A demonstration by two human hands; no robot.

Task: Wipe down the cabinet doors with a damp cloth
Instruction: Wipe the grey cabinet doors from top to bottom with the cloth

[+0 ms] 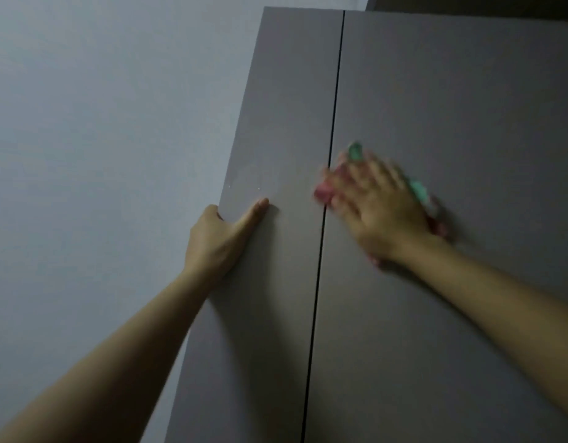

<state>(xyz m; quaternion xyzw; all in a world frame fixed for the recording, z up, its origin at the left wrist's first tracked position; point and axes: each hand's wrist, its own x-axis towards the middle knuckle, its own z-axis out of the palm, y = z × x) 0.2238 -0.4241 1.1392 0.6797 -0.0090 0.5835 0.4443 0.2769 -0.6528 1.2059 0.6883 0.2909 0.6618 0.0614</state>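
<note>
Under the flat right hand (381, 206), cloth (418, 190) presses the door (452, 107).

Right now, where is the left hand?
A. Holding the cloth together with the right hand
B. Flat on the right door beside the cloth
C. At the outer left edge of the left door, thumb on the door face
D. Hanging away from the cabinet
C: the left hand sits at the left door's outer edge with its thumb lying on the door face, while the right hand alone presses the cloth on the right door.
</note>
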